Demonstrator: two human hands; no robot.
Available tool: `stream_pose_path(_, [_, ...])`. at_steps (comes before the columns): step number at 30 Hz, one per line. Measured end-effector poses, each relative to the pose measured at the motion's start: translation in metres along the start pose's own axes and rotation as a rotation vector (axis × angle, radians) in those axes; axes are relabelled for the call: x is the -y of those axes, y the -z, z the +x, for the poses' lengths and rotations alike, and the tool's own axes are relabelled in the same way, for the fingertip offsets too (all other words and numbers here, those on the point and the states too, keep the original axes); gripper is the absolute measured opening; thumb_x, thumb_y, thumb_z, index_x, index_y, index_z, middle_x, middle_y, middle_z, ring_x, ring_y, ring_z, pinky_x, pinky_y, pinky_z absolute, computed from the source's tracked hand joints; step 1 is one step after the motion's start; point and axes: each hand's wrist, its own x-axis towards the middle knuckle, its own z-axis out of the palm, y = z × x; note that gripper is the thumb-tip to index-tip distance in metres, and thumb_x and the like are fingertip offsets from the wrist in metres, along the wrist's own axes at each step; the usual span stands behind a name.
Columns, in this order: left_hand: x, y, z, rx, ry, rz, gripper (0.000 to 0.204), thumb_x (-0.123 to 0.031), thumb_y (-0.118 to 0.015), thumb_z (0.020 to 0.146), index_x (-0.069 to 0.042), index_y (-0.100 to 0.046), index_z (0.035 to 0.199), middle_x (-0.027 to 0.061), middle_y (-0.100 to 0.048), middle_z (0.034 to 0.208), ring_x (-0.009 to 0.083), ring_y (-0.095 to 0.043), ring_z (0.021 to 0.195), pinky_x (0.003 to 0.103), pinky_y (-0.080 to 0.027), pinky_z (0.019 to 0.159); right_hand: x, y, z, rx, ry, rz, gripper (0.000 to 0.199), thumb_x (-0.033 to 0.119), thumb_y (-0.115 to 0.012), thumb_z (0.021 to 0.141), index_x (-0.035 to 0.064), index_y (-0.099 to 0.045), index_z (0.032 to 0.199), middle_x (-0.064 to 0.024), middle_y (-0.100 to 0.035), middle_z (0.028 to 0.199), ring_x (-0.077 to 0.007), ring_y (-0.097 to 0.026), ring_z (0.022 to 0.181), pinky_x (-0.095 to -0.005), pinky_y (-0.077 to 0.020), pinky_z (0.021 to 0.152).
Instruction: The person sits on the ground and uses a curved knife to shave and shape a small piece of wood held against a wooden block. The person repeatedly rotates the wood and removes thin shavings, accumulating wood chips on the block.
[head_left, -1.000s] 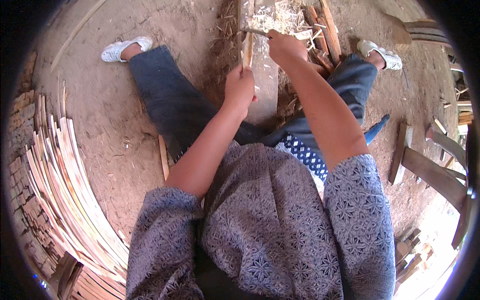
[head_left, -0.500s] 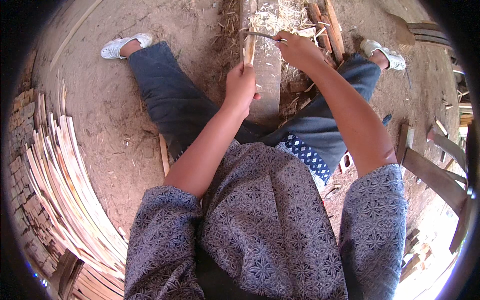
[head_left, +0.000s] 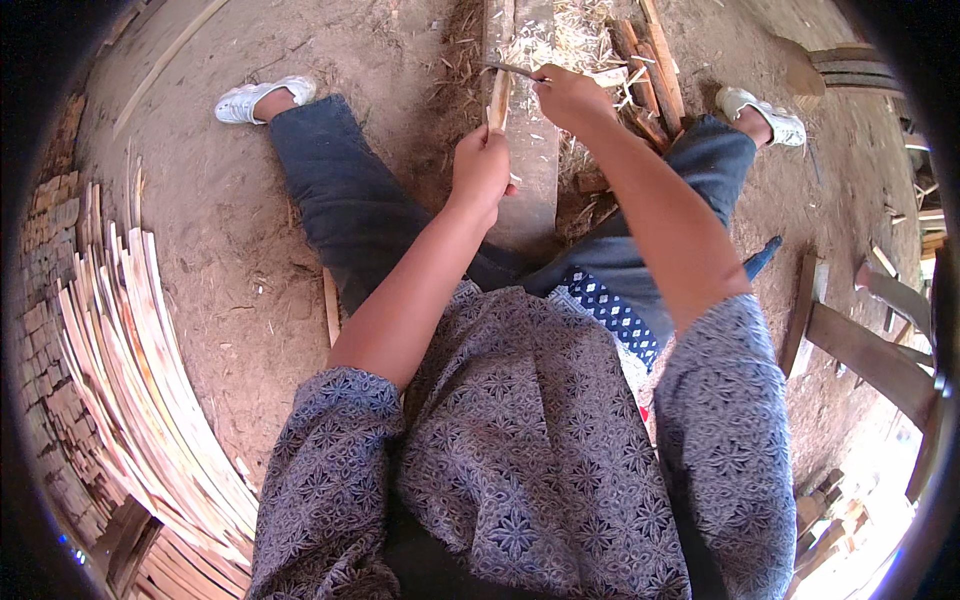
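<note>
My left hand (head_left: 482,166) is closed round the near end of a pale wooden stick (head_left: 498,105), which points away from me over a long plank (head_left: 532,205). My right hand (head_left: 576,100) grips a knife (head_left: 512,69) by its handle, which the fingers mostly hide. The dark, narrow blade reaches left across the upper part of the stick. Whether its edge bites into the wood is too small to tell. Pale shavings (head_left: 535,48) lie over the far part of the plank.
My legs straddle the plank. Reddish wood pieces (head_left: 655,75) lie beyond my right hand. A large stack of long pale strips (head_left: 150,370) is at the left, near a brick-like pile (head_left: 45,330). A wooden frame (head_left: 865,355) stands at the right.
My right hand has shifted slightly left with the knife, and my right elbow has come inward. The left hand keeps the stick in nearly the same place.
</note>
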Motion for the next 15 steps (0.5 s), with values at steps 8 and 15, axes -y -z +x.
stream_pose_path(8, [0.004, 0.0, -0.006, 0.004, 0.004, 0.028, 0.02, -0.026, -0.047, 0.108, -0.009, -0.058, 0.108, -0.0047, -0.042, 0.065, 0.0072, -0.041, 0.051, 0.03, -0.045, 0.046, -0.029, -0.003, -0.012, -0.028, 0.098, -0.057, 0.031, 0.041, -0.055, 0.102, 0.0252, -0.065, 0.127, -0.0131, -0.075, 0.108, -0.0356, -0.072, 0.104, -0.0522, -0.0557, 0.091])
stream_pose_path(15, [0.006, -0.002, 0.001, -0.016, 0.005, 0.035, 0.02, -0.025, -0.047, 0.108, -0.009, -0.059, 0.109, -0.0048, -0.042, 0.066, 0.0071, -0.041, 0.051, 0.03, -0.046, 0.047, -0.001, -0.009, -0.002, -0.003, 0.002, -0.144, 0.033, 0.039, -0.051, 0.105, 0.0307, -0.06, 0.135, -0.0117, -0.073, 0.12, -0.0336, -0.071, 0.112, -0.0511, -0.0576, 0.089])
